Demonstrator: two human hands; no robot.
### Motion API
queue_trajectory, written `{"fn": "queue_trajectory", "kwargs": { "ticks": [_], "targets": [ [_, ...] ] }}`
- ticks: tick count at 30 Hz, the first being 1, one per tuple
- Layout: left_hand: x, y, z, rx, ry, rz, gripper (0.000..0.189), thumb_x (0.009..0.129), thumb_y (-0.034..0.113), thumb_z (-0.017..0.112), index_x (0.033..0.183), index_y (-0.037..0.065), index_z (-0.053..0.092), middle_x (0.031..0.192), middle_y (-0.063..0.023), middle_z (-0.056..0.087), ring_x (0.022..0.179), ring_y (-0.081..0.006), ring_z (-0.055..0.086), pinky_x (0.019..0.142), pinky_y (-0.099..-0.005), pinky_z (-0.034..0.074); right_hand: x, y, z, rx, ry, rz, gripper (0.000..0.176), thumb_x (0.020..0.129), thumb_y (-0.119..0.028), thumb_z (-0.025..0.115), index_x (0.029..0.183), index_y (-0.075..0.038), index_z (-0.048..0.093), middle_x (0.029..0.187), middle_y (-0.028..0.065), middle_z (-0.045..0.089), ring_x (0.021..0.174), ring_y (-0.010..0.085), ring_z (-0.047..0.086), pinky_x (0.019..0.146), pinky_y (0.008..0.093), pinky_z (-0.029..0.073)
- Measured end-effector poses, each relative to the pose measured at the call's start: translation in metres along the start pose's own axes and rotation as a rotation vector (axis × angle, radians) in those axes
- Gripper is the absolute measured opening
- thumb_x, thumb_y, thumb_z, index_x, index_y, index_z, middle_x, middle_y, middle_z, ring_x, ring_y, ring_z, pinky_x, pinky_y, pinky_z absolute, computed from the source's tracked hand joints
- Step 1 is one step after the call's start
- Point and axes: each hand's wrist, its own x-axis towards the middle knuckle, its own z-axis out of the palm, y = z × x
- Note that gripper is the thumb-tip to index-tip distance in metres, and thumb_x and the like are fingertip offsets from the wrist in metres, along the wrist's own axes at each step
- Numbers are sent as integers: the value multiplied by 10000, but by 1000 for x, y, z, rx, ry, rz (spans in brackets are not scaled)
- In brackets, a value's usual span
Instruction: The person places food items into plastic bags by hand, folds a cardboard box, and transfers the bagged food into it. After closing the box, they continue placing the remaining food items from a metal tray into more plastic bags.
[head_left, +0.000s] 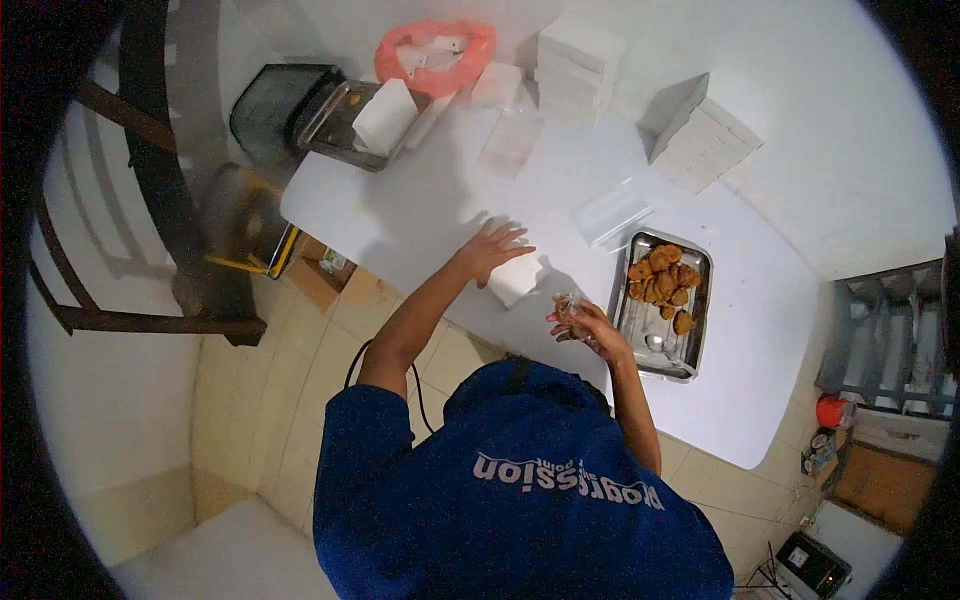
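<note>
My left hand (492, 250) is spread with its fingers apart over the left side of a small white box (517, 280) near the table's front edge. To the right of the box, my right hand (590, 330) is closed around a crinkled clear plastic bag (566, 308), with something brownish showing through it. Just right of that hand lies a shiny metal tray (620, 345) with a heap of brown fried food pieces (662, 280) in its upper part. A clear plastic sheet (615, 212) lies flat on the table above and left of the tray.
Along the back of the white table (760, 350) stand stacked white boxes (575, 65), more white cartons (705, 140) and a red plastic bag (470, 70). A dark tray (340, 125) holding a white box sits at the far left. A metal rack (890, 340) stands off the right end.
</note>
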Motion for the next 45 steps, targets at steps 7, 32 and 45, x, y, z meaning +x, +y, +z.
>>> {"fn": "queue_trajectory", "kwargs": {
  "ticks": [7,32,45],
  "targets": [
    [6,6,12,-252,-124,-236,1274,402,491,876,1484,249,249,1466,-163,331,1360,-380,262,1052,-658,201,4,-5,3,-83,46,5,407,947,-222,530,1259,32,466,1102,210,632,907,291,654,780,394,536],
    [-44,64,37,-580,299,-923,1008,657,715,655,1396,86,382,1339,-229,383,1240,-394,376,992,-538,352,68,49,-2,351,229,12,409,939,-403,510,1222,-110,490,1212,98,558,1108,280,554,947,443,437],
    [-30,83,33,-785,334,-1027,944,673,665,685,1367,74,440,1318,-237,454,1201,-424,438,985,-566,371,85,55,13,683,183,-44,267,964,-307,469,1155,-127,512,1151,68,584,1183,273,521,999,446,403]
  ]
}}
